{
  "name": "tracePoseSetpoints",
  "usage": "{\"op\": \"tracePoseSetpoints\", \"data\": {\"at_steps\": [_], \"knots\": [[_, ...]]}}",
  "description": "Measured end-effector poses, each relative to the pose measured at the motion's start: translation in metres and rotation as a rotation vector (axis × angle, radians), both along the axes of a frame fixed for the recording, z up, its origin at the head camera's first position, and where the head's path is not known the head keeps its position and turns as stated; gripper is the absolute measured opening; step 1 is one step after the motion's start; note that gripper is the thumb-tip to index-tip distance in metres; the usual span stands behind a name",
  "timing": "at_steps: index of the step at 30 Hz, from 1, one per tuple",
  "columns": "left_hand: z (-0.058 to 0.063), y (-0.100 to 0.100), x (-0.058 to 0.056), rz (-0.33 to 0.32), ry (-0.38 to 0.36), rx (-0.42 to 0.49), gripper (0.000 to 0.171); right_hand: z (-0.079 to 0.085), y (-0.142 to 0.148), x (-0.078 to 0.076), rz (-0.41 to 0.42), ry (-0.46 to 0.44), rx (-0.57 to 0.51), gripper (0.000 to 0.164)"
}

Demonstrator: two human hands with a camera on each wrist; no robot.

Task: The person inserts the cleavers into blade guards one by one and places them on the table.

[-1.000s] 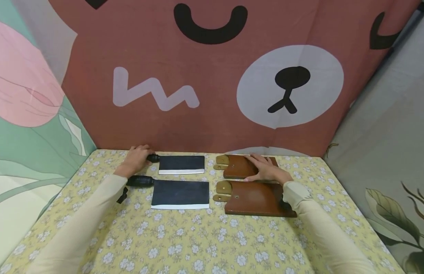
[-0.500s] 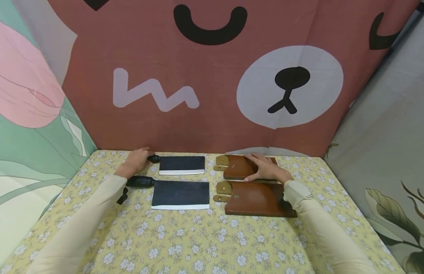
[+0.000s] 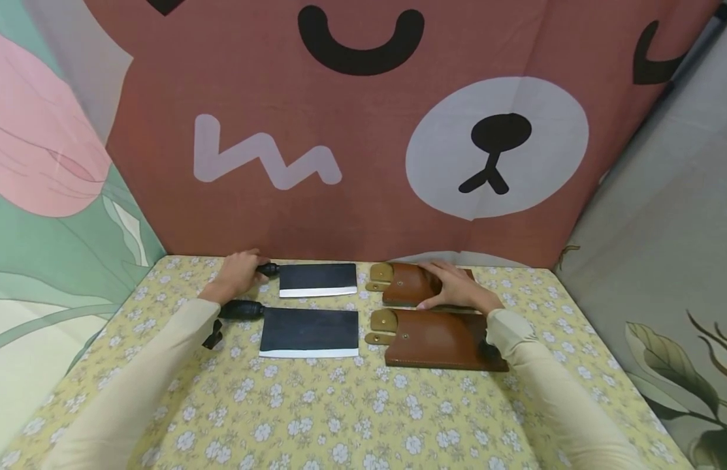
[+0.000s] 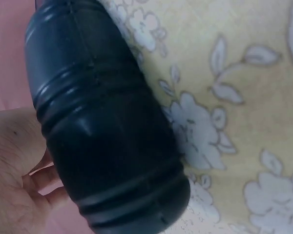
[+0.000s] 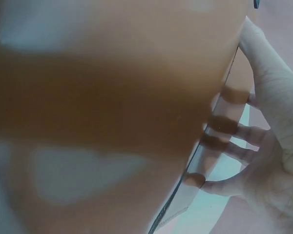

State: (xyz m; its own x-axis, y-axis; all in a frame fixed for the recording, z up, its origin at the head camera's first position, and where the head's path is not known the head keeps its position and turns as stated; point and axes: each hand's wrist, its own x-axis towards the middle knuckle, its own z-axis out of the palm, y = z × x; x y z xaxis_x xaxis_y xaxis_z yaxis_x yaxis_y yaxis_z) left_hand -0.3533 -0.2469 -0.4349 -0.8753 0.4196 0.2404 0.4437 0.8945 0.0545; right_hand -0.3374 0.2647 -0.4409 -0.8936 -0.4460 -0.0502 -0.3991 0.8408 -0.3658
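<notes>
At the back of the table my left hand (image 3: 236, 274) grips the black handle of the smaller cleaver (image 3: 318, 277), whose dark blade points right. Its fingertips are mostly hidden. The larger cleaver (image 3: 310, 331) lies in front, its ribbed handle (image 4: 107, 117) filling much of the left wrist view. My right hand (image 3: 460, 290) lies across the smaller brown leather sheath (image 3: 404, 284), fingers extended at the far side and thumb by the near edge. The larger sheath (image 3: 439, 339) sits nearer, partly under the right forearm. A narrow gap separates the smaller blade from the smaller sheath.
The table wears a yellow floral cloth (image 3: 316, 418). A printed curtain (image 3: 363, 215) rises right behind the back edge, with other hangings at both sides. Tan snap straps (image 3: 381, 339) stick out leftward from the larger sheath.
The left hand and the smaller cleaver have shifted slightly right, bringing the blade closer to the smaller sheath. The right hand, both sheaths and the larger cleaver stay in place.
</notes>
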Motion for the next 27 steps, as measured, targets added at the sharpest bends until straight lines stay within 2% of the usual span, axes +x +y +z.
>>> {"op": "tracePoseSetpoints", "data": {"at_steps": [11,18,27], "knots": [[0.000,0.005,-0.002,-0.004,0.043,-0.005,0.042,0.003,-0.001,-0.002,0.030,0.063,-0.001,0.114],[0.004,0.017,0.000,-0.020,0.053,-0.013,0.043,0.004,-0.003,0.001,0.018,0.048,-0.002,0.113],[0.000,0.030,0.002,-0.038,0.061,0.011,0.040,0.003,-0.007,0.007,0.006,0.012,-0.022,0.113]]}}
